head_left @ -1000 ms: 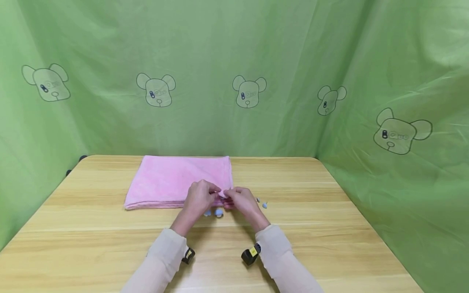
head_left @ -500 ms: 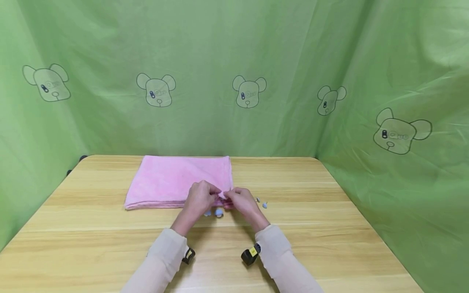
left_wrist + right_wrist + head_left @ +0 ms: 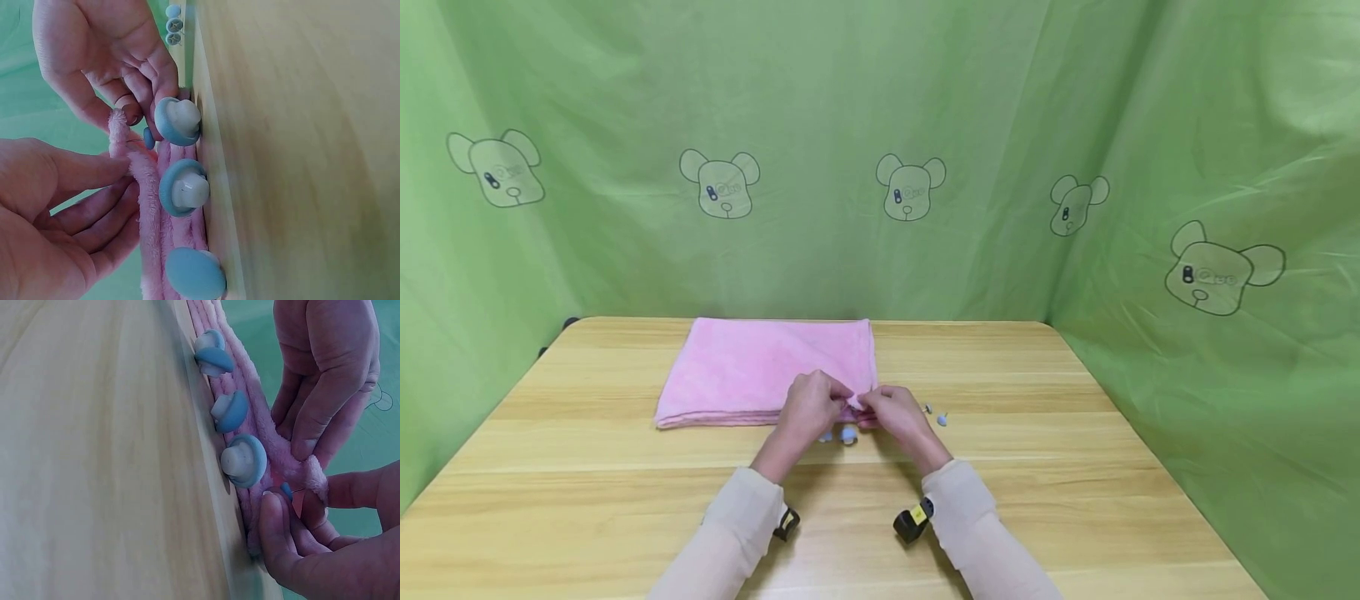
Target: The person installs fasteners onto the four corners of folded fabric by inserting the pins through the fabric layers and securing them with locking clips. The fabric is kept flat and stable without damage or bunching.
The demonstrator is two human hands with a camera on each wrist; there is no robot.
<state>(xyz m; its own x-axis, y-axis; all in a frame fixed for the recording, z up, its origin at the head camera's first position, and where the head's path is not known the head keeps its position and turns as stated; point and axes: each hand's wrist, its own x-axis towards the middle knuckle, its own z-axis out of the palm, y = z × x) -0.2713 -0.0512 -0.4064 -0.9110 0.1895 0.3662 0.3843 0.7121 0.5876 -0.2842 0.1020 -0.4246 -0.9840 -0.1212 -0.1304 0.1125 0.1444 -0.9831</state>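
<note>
A folded pink plush blanket [image 3: 767, 362] lies on the table, its near right corner lifted. My left hand [image 3: 56, 225] pinches the raised fabric edge. Opposite it, my right hand [image 3: 337, 544] has a finger on top of the corner and fingertips underneath, beside a small blue-headed pin [image 3: 148, 138]. That pin's thin needle points up into the raised layer; how deep it goes is hidden. Along the blanket's front edge lie blue-and-white mushroom-shaped caps, one nearest the hands [image 3: 242, 461] and another [image 3: 184, 187] beside it.
Loose blue-headed pins [image 3: 942, 420] lie on the wooden table [image 3: 1037, 500] right of the blanket. Green curtain [image 3: 820, 250] stands behind and at the sides. A black wrist camera [image 3: 913, 523] hangs from the right sleeve.
Both hands stay at the blanket's corner in nearly the same pose. The right fingers beneath the fabric have shifted slightly.
</note>
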